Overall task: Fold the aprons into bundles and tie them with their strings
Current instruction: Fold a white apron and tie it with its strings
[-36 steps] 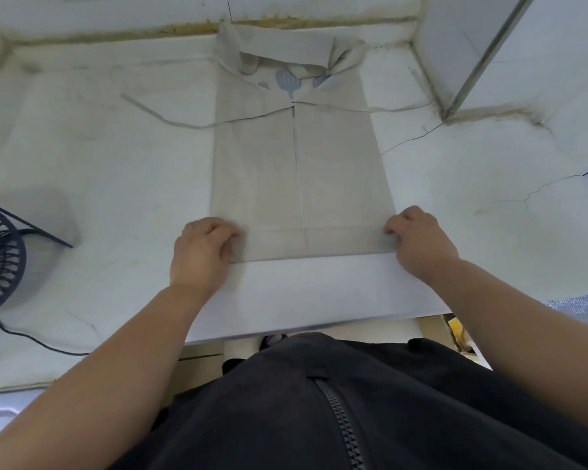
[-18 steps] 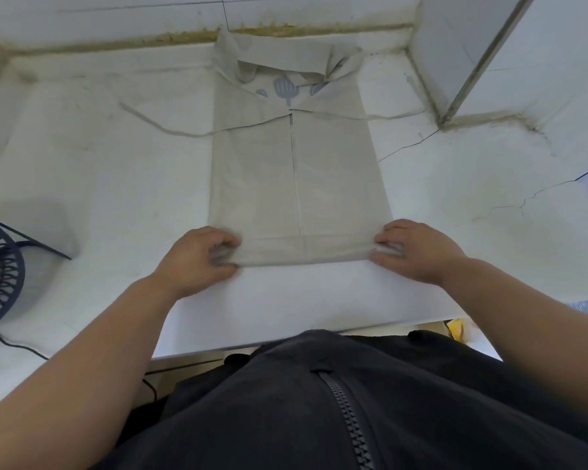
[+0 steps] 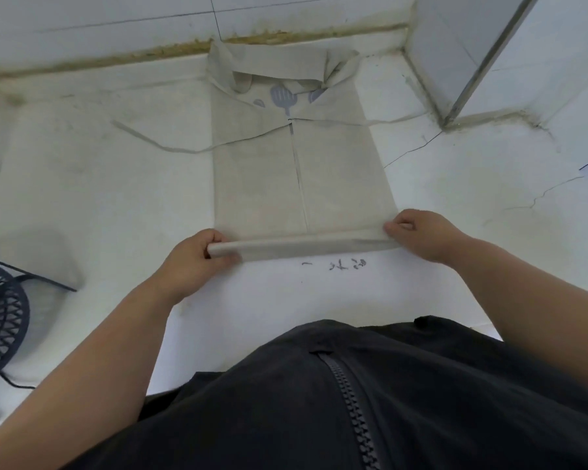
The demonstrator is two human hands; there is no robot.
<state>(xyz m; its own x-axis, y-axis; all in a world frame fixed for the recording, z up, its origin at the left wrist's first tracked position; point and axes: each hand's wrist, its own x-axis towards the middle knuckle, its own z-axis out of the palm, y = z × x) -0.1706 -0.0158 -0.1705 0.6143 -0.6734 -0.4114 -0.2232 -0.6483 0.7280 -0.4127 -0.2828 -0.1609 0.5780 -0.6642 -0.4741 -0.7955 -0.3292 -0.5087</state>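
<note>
Left hand (image 3: 197, 262): fingers curled over the near-left end of the roll (image 3: 302, 247), thumb under it, so it grips the rolled cloth. Right hand (image 3: 421, 232): fingers bent and pinching the near-right end of the same roll. Both hands sit at the outer ends with the roll spanning between them.

The roll is the near hem of a beige apron (image 3: 299, 178), turned up into a thin tube. We see the rest of the apron lying flat on the white countertop (image 3: 99, 198), side flaps folded in and meeting along a centre seam. The far end touches the tiled wall (image 3: 116, 22), with the neck strap (image 3: 279, 56) bunched there and a grey spatula print (image 3: 281, 98) just below it.

One waist string (image 3: 163, 145) trails out left across the counter, the other string (image 3: 398, 122) runs right toward the wall corner (image 3: 472, 45).

There is dark handwriting (image 3: 336, 264) on the counter just in front of the roll; we can't read it. A hairline crack (image 3: 411, 150) runs right of the apron. A black wire fan grille (image 3: 0, 317) is at the left edge, with its cable (image 3: 14, 383) below. A black zip jacket (image 3: 319, 401) fills the bottom of the view.
</note>
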